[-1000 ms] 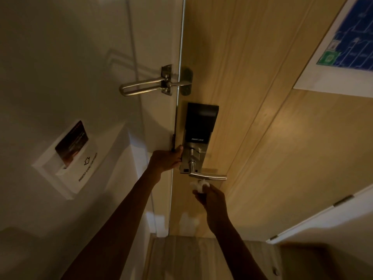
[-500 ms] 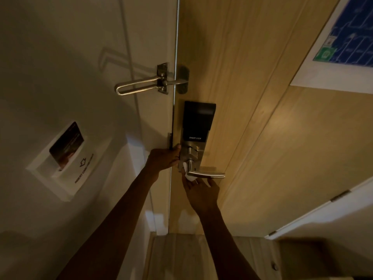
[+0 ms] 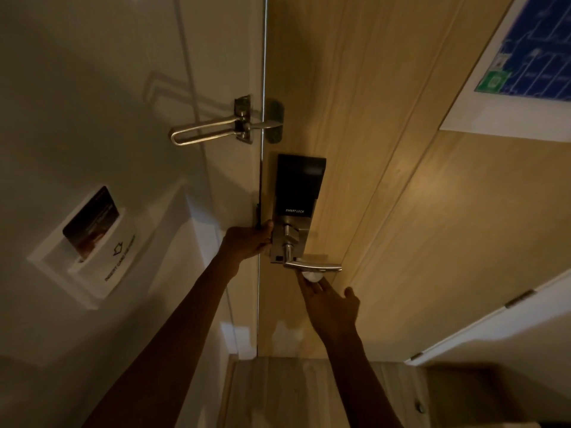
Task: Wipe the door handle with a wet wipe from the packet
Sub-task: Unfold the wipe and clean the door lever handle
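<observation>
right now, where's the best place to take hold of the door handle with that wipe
Probably the straight bar of the door handle, wrapped from below. It runs level to the right from its pivot with a free end, and the right hand presses the wet wipe against its underside.

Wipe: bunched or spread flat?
Bunched: the wipe is a small white wad pressed under the handle by the right hand.

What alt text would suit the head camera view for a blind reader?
A right hand presses a white wet wipe against the underside of a silver door handle on a wooden door. The left hand rests at the door's edge beside the black smart lock; a swing latch sits above.
</observation>
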A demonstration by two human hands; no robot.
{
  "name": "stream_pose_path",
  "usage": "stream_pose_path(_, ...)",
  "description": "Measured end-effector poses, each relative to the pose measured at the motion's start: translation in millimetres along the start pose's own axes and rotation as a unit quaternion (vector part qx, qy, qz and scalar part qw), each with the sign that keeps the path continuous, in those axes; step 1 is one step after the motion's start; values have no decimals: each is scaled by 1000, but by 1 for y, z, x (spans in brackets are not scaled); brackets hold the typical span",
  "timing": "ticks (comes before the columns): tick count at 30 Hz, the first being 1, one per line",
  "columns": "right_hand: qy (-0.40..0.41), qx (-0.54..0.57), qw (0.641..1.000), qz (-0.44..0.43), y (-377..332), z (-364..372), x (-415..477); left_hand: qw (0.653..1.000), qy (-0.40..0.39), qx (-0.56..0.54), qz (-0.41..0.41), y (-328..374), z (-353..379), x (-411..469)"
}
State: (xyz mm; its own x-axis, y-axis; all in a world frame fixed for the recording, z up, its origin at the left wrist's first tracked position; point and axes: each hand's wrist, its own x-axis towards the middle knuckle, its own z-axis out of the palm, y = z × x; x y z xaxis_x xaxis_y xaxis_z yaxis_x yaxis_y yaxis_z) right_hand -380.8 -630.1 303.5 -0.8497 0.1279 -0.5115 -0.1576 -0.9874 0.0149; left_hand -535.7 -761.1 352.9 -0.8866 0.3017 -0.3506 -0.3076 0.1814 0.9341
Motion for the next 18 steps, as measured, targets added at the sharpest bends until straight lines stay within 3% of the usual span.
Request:
stream_pose_path(4,33,-40,993,-102,-29,2,-10,999,0,-42,8,-2,0,-4)
stream_pose_path(10,58,-117,984,-118,-7,7,-6,999,0,-53,-4,-2,0,-3)
stream_pose_path(13,67,-134,973,-173,-26,6,-8,999,-1,-47,3,-4,0,-4)
stream_pose_path(15,49,-211,954,-205,-37,5,-8,999,-6,-45,8,-4,0,-5)
stream_pose_path(18,53,-339,899,-273,-40,7,-6,999,-10,-46,10,-3,0,-6)
